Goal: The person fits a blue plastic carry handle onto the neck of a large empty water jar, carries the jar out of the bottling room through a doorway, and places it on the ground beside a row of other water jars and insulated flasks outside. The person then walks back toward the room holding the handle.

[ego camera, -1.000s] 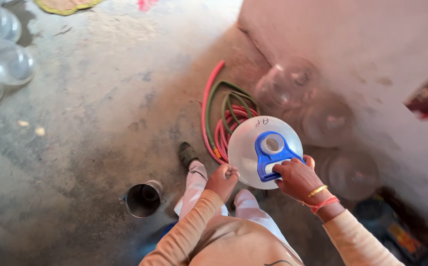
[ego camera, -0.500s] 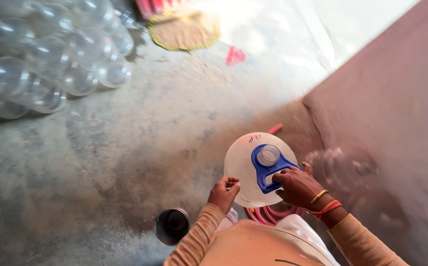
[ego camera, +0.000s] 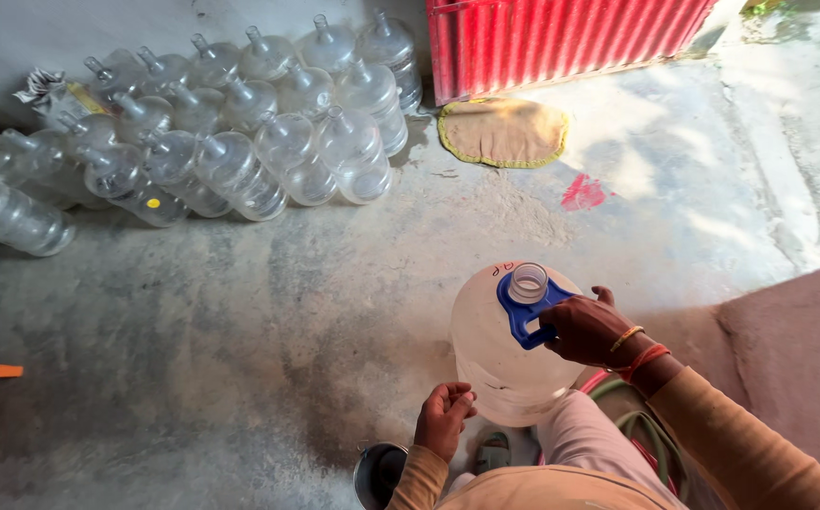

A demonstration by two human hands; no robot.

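A large clear plastic water jug (ego camera: 499, 354) stands upright in front of me, its open neck ringed by a blue handle (ego camera: 523, 316). My right hand (ego camera: 587, 329) grips that blue handle from the right side. My left hand (ego camera: 445, 416) hovers just below and left of the jug, fingers curled in, holding something too small to make out. A small metal cup (ego camera: 379, 475) sits on the floor under my left forearm.
Several empty clear jugs (ego camera: 240, 132) are packed together at the far left. A red corrugated metal sheet (ego camera: 561, 42) stands at the back with a round tan mat (ego camera: 504, 132) before it. A pinkish wall (ego camera: 797, 349) rises at right; hoses (ego camera: 632, 425) lie by my legs.
My view has swung up and away from the wall toward the stacked jugs. The jug stays in my right hand, seen more from the side; my left hand has dropped lower.
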